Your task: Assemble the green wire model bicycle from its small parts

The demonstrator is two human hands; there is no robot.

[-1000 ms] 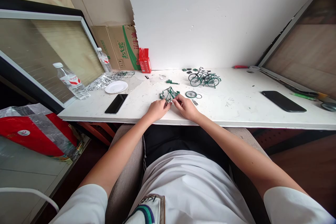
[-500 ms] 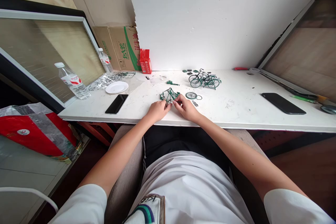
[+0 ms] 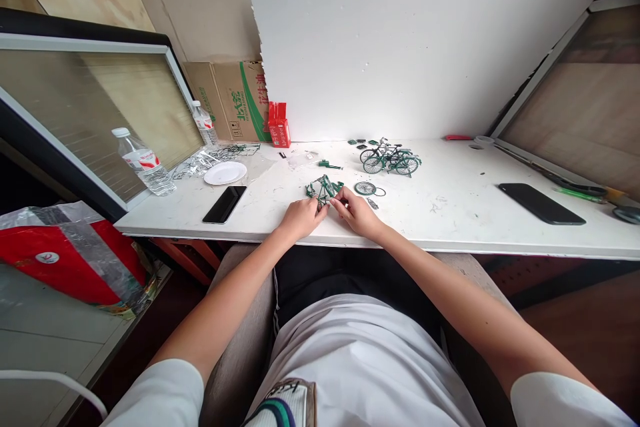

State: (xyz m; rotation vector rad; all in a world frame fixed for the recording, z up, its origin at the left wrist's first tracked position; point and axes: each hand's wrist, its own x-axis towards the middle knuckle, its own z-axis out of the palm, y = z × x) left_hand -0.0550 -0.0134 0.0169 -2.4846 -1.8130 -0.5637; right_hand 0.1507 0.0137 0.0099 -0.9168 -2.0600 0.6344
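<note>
Near the table's front edge, a partly built green model bicycle is between my hands. My left hand pinches its lower part, thumb and forefinger pressed together. From the other side, my right hand closes its fingertips against the model's right end; whether a small part sits in them is hidden. A loose model wheel lies just beyond my right hand, with a thin dark ring beside it. Closer to my fingers is a small flat dark piece. Behind the model lies a green part.
Assembled model bicycles stand at the back right. To the left are a phone, a white plate, a water bottle and cut sprues. A red box stands behind. Another phone lies right.
The view has tilted up slightly, so everything sits a little lower. My hands stay at the model, with small finger movements. A dark bit seen by my right fingertips no longer shows.
</note>
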